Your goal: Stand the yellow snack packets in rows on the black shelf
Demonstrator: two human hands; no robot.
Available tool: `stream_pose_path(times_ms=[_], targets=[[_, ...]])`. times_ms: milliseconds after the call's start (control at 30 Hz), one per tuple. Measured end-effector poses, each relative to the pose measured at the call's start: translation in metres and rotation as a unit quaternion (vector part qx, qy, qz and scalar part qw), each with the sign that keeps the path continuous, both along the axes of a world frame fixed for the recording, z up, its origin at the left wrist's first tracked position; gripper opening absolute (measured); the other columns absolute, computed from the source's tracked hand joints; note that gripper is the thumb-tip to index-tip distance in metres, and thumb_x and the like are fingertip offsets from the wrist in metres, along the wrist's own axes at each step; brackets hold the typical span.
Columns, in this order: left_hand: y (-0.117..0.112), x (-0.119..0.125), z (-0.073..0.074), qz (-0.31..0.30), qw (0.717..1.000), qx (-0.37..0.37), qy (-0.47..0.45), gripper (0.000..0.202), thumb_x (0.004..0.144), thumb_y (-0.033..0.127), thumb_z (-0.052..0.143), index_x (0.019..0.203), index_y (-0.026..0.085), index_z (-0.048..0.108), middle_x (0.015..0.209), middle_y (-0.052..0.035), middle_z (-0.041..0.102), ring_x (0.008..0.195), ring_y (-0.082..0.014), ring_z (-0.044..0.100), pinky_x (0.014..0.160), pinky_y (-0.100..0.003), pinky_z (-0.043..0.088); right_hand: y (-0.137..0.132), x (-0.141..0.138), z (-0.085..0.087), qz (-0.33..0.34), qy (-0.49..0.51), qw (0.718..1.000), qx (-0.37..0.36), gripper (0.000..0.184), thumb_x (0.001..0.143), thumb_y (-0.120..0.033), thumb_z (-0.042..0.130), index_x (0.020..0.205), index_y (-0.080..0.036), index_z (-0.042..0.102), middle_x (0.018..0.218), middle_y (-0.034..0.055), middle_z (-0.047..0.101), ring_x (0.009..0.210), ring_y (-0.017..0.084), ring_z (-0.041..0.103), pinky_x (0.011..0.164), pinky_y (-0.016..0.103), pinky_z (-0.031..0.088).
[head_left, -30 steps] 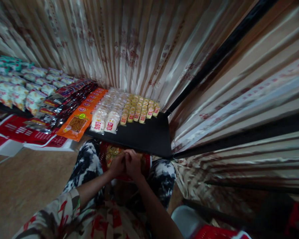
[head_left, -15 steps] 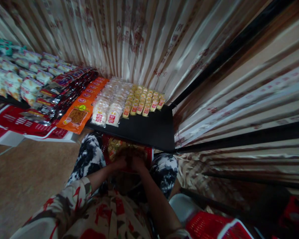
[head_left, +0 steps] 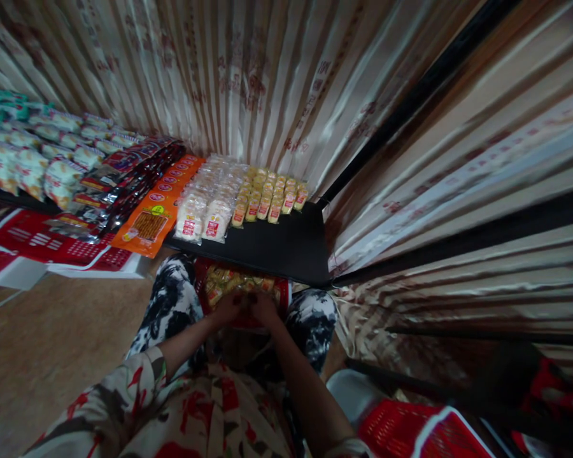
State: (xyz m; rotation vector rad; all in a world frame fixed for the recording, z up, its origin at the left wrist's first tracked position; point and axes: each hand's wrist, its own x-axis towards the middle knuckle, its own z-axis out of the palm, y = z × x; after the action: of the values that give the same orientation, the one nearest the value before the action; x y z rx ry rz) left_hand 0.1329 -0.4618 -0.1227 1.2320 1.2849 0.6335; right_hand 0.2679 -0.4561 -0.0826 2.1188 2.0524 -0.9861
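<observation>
My left hand (head_left: 228, 309) and my right hand (head_left: 263, 308) meet over a red basket (head_left: 282, 299) held between my knees. The basket holds several small yellow snack packets (head_left: 219, 284). Both hands have their fingers curled down into the packets, and what they grip is hidden. Just beyond the basket runs a black shelf (head_left: 286, 251) with rows of small yellow packets (head_left: 268, 198) and clear white bags (head_left: 205, 210) lined up on it.
Orange packs (head_left: 148, 224), dark red packs (head_left: 119, 175) and pale bags (head_left: 23, 168) fill the shelf to the left. Red baskets lie at the left (head_left: 42, 245) and the lower right (head_left: 410, 429). A striped curtain (head_left: 267, 76) hangs behind. Brown floor (head_left: 42, 356) spreads on the left.
My hands have dropped from clasped together above the basket down into the packets. The view has shifted slightly and the lower right basket has come into sight.
</observation>
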Motion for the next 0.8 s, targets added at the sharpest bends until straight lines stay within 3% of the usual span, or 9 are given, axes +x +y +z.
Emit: stream_pose_path(times_ms=[200,367,567,800], targets=[[-0.008,-0.001,0.006,0.099,0.992,0.014,-0.079,0.026,0.063,0.02,0.064,0.087,0.016,0.056,0.09,-0.0037,0.065,0.087,-0.0171,0.061,0.082,-0.033,0.048,-0.009,0.003,0.008,-0.095,0.18,0.975,0.091,0.027,0.071,-0.01,0.049,0.092,-0.021,0.061,0.082,-0.0005,0.066,0.078,0.014,0.062,0.074,0.027,0.047],[-0.015,-0.001,0.031,0.109,0.985,0.026,-0.128,0.034,0.065,0.031,0.066,0.092,0.015,0.053,0.095,-0.0067,0.063,0.085,-0.0169,0.062,0.079,-0.033,0.05,-0.015,0.005,0.021,-0.105,0.235,0.956,0.14,0.025,0.069,-0.014,0.05,0.09,-0.02,0.06,0.082,0.0003,0.063,0.075,0.014,0.06,0.074,0.029,0.048],[-0.013,-0.002,0.068,0.107,0.99,0.012,-0.091,0.041,0.065,0.034,0.066,0.1,0.016,0.053,0.094,-0.0054,0.064,0.081,-0.0164,0.062,0.072,-0.029,0.05,-0.017,0.004,0.047,-0.101,0.274,0.939,0.182,0.02,0.073,-0.025,0.052,0.091,-0.02,0.061,0.082,0.0019,0.062,0.074,0.015,0.059,0.072,0.028,0.049],[-0.001,-0.01,0.086,0.048,0.989,-0.042,-0.13,0.056,0.061,0.039,0.07,0.108,0.016,0.053,0.094,-0.0059,0.065,0.08,-0.0165,0.061,0.071,-0.027,0.047,-0.013,0.011,0.068,-0.101,0.26,0.929,0.241,0.026,0.076,-0.021,0.047,0.096,-0.021,0.064,0.101,0.0064,0.057,0.088,0.015,0.059,0.082,0.029,0.049]])
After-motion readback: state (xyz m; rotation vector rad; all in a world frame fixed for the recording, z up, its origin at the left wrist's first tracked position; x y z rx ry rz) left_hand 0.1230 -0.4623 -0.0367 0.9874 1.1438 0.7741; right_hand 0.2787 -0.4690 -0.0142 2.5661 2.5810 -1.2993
